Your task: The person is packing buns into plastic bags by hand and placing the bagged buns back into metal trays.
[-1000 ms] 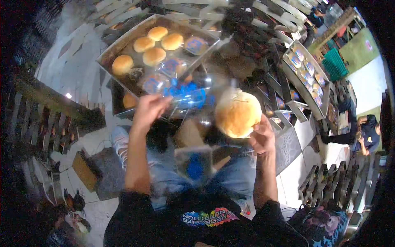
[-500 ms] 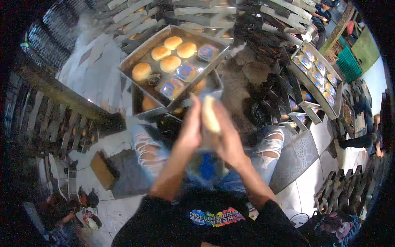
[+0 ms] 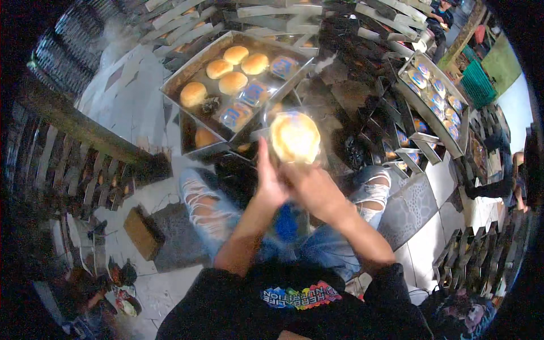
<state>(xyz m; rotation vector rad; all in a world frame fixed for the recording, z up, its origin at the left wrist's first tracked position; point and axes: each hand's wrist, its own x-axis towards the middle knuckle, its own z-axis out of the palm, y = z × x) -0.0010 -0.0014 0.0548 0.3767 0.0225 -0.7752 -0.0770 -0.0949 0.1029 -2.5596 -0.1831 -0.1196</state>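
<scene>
A round bun [image 3: 296, 139], pale gold and glossy, is up in front of me in what looks like a clear plastic bag; the film shows faintly around its edge. My right hand [image 3: 314, 190] is closed at its lower edge, with the fingertips partly hidden. My left hand [image 3: 268, 178] grips it from the lower left, one finger stretched up along its side. Just beyond is a metal tray [image 3: 180, 121] with several bare buns [image 3: 233, 83] at left and several wrapped buns [image 3: 254, 94] at right. A dark crumpled lump [image 3: 210, 104] lies among them.
Another tray beneath the first holds more buns [image 3: 204, 137]. To the right, a tray of wrapped buns [image 3: 437, 97] rests on stacked trays [image 3: 416, 156]. A brown block [image 3: 141, 233] lies on the tiled floor at left. Another person [image 3: 441, 20] is at the far right.
The bun has turned from edge-on between my palms to face up, slightly farther from me. My right hand has shifted to its lower edge, my left hand slightly lower beside it.
</scene>
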